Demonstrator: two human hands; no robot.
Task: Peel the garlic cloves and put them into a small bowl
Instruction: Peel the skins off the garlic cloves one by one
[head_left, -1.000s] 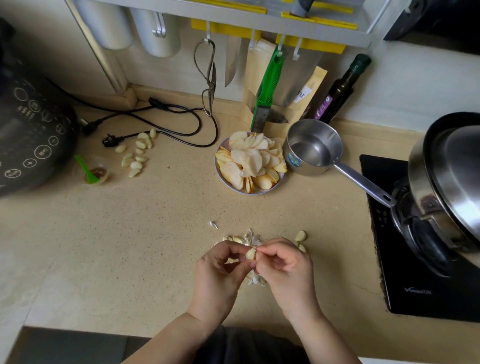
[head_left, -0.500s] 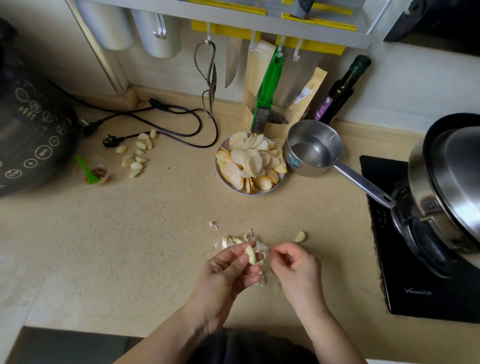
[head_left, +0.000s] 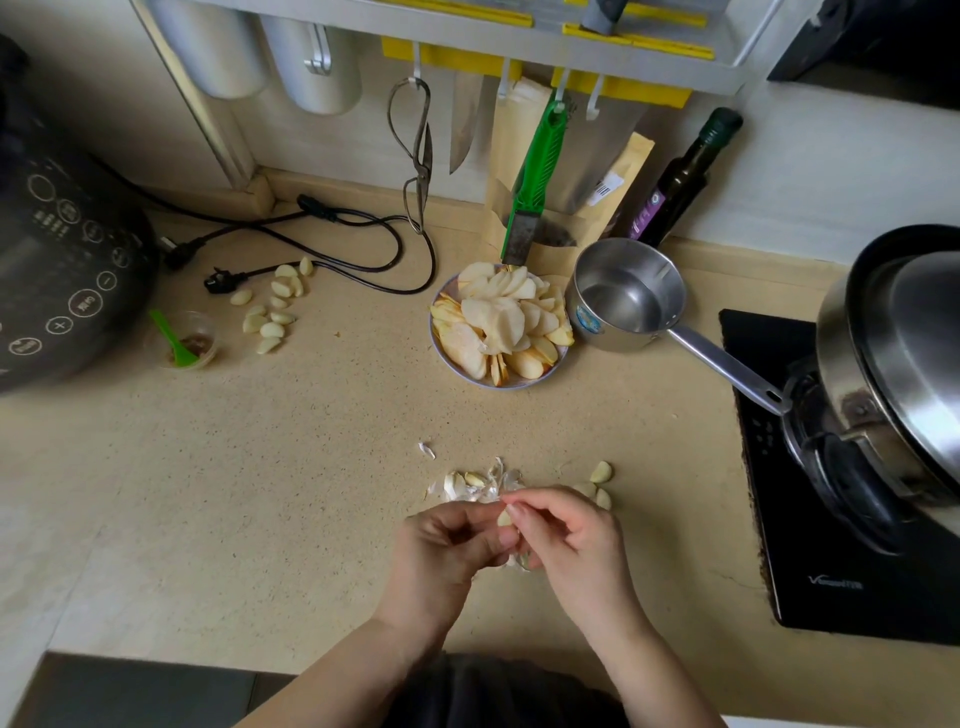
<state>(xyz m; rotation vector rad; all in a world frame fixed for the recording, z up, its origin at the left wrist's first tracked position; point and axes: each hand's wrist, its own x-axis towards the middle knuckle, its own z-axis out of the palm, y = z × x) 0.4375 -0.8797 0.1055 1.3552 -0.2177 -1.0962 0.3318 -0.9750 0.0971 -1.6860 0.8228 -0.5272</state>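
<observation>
Over the front middle of the counter my left hand (head_left: 449, 545) holds a pale garlic clove (head_left: 504, 518) in its curled fingers. My right hand (head_left: 569, 538) pinches the top of the same clove with thumb and forefinger. Papery garlic skins (head_left: 475, 486) lie just beyond my hands. Three cloves (head_left: 601, 473) sit to the right of my right hand. Several peeled cloves (head_left: 272, 306) lie scattered at the back left. A small clear bowl (head_left: 183, 340) with a green spoon stands beside them.
A plate of sliced fruit (head_left: 498, 325) stands at the back centre, next to a steel saucepan (head_left: 626, 296) whose handle points right. An induction hob (head_left: 841, 488) with a lidded pot is at the right. A black cooker (head_left: 62, 260) and its cord (head_left: 332, 228) occupy the back left.
My right hand, which had pulled away half a second ago, has come back to the clove held in my left hand. Both hands sit slightly lower toward me.
</observation>
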